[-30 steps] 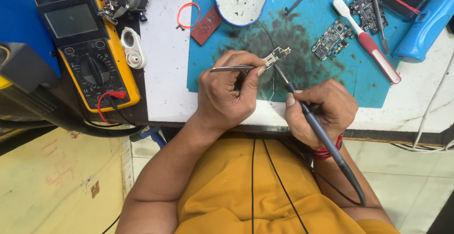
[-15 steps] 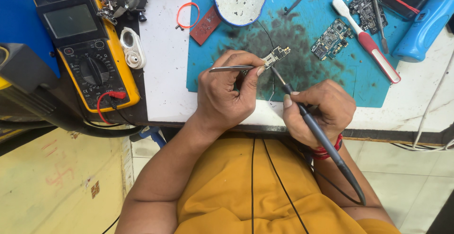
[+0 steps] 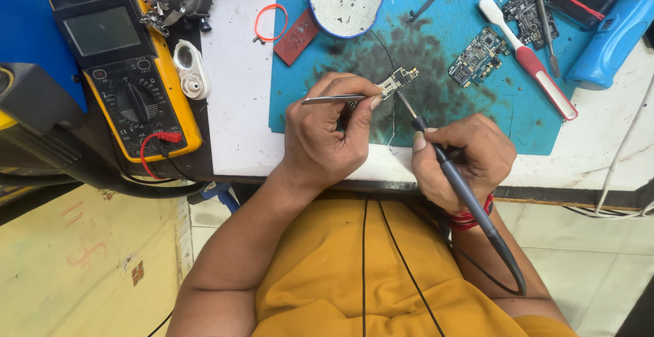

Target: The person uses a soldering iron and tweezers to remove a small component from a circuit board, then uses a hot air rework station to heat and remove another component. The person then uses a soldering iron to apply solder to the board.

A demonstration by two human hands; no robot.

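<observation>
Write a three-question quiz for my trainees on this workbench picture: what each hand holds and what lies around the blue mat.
1. Multiple choice: what does the left hand hold? A) a toothbrush B) metal tweezers C) an orange ring
2. True or false: the tip of the soldering iron in the right hand is at the small circuit board on the blue mat.
3. Fill in: the yellow meter with the dial lies to the ____ of the mat.

Key
1. B
2. True
3. left; the multimeter lies beyond the mat's left edge.
</observation>
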